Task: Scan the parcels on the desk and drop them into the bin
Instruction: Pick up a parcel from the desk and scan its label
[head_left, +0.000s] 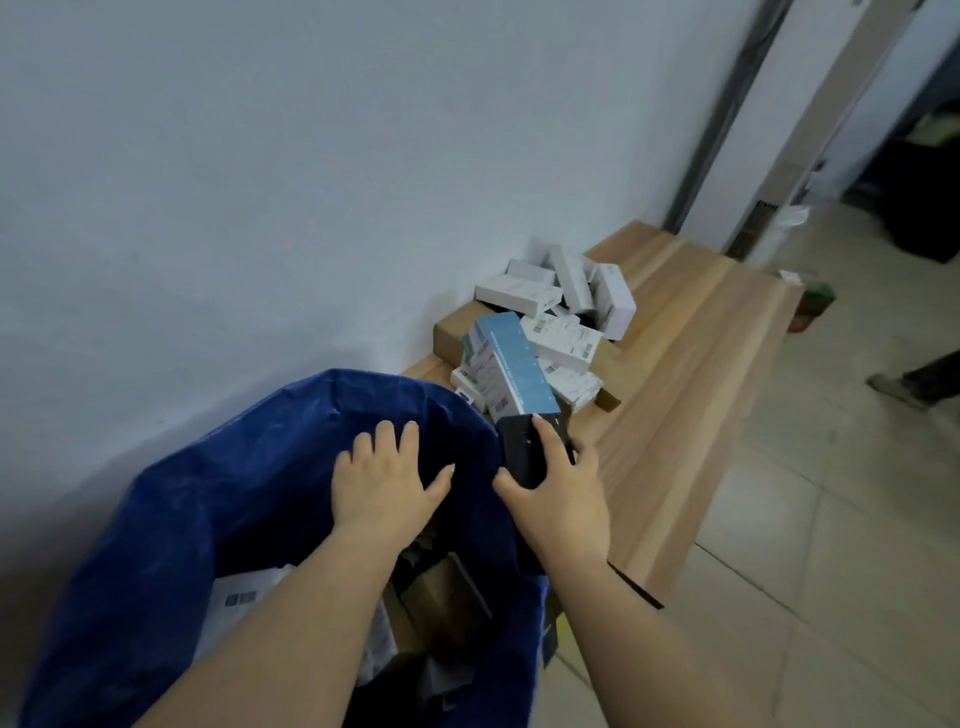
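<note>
A blue bag-lined bin (218, 499) stands at the lower left, with several parcels (441, 597) lying inside it. My left hand (387, 480) hovers over the bin's mouth, fingers spread and empty. My right hand (558, 499) grips a black handheld scanner (522, 449) at the bin's right edge. Just beyond the scanner lies a long blue-topped box (511, 364) on a pile of white labelled parcels (561, 345). The pile rests on a wooden desk (691, 353) against the wall.
A flat brown cardboard box (454, 325) lies under the pile near the wall. More white boxes (571, 286) are heaped farther back. Another person's foot (904, 387) stands on the tiled floor at right. A doorway and dark objects are at the far right.
</note>
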